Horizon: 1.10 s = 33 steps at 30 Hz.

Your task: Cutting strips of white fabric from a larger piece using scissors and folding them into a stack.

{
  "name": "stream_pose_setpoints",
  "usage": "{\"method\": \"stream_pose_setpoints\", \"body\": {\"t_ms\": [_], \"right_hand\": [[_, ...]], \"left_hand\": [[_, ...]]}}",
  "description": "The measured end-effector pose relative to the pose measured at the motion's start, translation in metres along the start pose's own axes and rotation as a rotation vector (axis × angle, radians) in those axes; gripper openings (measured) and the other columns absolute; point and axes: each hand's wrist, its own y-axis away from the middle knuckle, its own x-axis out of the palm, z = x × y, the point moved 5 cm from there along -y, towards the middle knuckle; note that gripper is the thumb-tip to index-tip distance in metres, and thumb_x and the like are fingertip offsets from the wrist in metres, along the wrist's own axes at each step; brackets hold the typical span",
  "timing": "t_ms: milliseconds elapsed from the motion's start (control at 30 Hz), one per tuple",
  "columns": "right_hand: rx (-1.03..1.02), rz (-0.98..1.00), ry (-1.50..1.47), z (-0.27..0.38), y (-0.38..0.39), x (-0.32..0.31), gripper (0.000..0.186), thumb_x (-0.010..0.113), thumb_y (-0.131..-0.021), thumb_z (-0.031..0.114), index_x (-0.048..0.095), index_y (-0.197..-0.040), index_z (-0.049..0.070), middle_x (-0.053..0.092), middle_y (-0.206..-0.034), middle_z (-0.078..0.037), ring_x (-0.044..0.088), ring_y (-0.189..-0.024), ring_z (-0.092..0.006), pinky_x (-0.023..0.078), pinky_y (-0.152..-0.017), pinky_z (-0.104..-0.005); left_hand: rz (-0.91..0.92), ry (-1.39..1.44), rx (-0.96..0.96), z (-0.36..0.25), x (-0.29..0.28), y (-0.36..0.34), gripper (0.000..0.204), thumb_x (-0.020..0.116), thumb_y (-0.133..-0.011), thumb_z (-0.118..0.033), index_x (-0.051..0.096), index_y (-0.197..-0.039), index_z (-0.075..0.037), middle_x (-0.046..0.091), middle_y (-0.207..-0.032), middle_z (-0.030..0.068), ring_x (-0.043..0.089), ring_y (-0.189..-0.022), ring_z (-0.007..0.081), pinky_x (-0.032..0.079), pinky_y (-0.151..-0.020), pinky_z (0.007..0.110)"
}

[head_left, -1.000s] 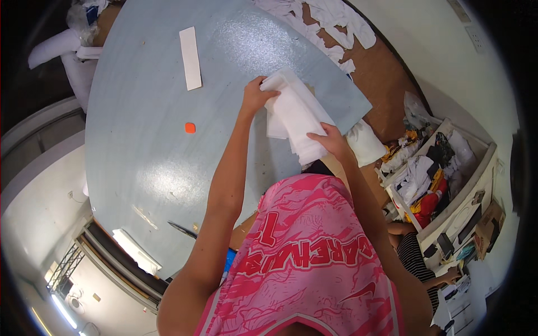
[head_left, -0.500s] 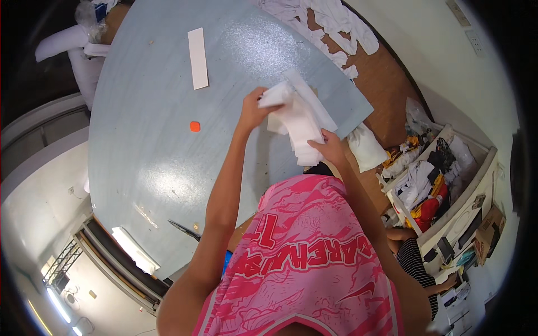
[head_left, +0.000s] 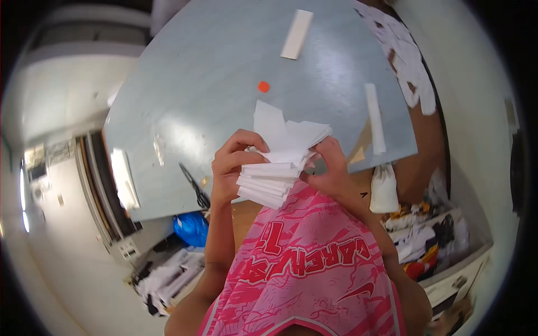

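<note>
A loose stack of thin white strips point(head_left: 270, 182), paper or cloth, is held in front of my chest above the near edge of the table. My left hand point(head_left: 228, 162) grips its left side, fingers curled over and thumb beneath or behind. On the other side my right hand point(head_left: 332, 168) is closed on the stack's right edge. The upper pieces fan outward and away from me, while the lower ones lie layered. Some fingertips are hidden by the strips.
The grey-blue table point(head_left: 207, 84) carries an orange square piece point(head_left: 263, 87), a white strip point(head_left: 297, 35), another white strip point(head_left: 375, 119) and black scissors point(head_left: 196, 187). A blue bag point(head_left: 190, 228) sits below at left. At right are a white sack point(head_left: 384, 189) and a clothes-filled bin point(head_left: 476, 263).
My view has turned, so the table appears shifted. Both hands have drawn the strips closer to my chest, and the stack is now bunched and fanned between them.
</note>
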Motion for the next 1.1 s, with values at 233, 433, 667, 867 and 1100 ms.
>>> {"method": "stream_pose_setpoints", "body": {"t_ms": [233,433,667,867,1100], "right_hand": [[-0.126,0.054,-0.200,0.098,-0.011,0.095,0.044,0.087,-0.063,0.001,0.069,-0.104,0.002,0.068,-0.104,-0.014,0.068,-0.089,-0.0311,0.055,-0.075,-0.0354],[-0.201,0.220,-0.157,0.183,0.020,0.172,0.035,0.080,-0.067,-0.004,0.070,-0.100,0.000,0.067,-0.090,-0.012,0.067,-0.080,-0.0285,0.052,-0.070,-0.0332],[-0.320,0.449,-0.019,0.254,0.081,0.248,0.035,0.076,-0.064,-0.005,0.070,-0.099,0.002,0.067,-0.096,-0.013,0.066,-0.077,-0.0312,0.052,-0.063,-0.0373],[-0.545,0.474,-0.026,0.287,0.123,0.306,0.039,0.073,-0.060,-0.010,0.071,-0.097,0.002,0.069,-0.093,-0.013,0.067,-0.076,-0.0301,0.053,-0.062,-0.0371],[-0.639,0.735,-0.008,0.320,0.155,0.345,0.035,0.074,-0.060,-0.009,0.071,-0.093,0.001,0.071,-0.092,-0.013,0.068,-0.075,-0.0293,0.053,-0.063,-0.0372]], "left_hand": [[-0.364,0.034,0.038,-0.047,-0.071,0.111,0.030,0.083,-0.077,-0.005,0.072,-0.105,-0.003,0.066,-0.110,0.0178,0.064,-0.103,0.0265,0.053,-0.088,0.038],[-0.523,0.194,0.100,-0.065,-0.126,0.224,0.032,0.078,-0.086,-0.006,0.065,-0.114,-0.001,0.068,-0.121,0.0208,0.066,-0.107,0.0258,0.053,-0.092,0.036],[-0.703,0.418,-0.211,-0.065,-0.157,0.362,0.065,0.084,-0.083,-0.035,0.059,-0.132,0.000,0.066,-0.126,0.0138,0.063,-0.114,0.0177,0.050,-0.097,0.032],[-0.613,0.903,0.083,-0.100,-0.167,0.445,0.093,0.061,-0.089,-0.059,0.040,-0.149,0.010,0.055,-0.143,0.0227,0.057,-0.130,0.0306,0.044,-0.111,0.040],[-0.796,0.812,-0.266,-0.102,-0.162,0.507,0.053,0.068,-0.099,-0.030,0.058,-0.137,0.005,0.067,-0.126,0.0111,0.065,-0.112,0.0162,0.052,-0.097,0.031]]}}
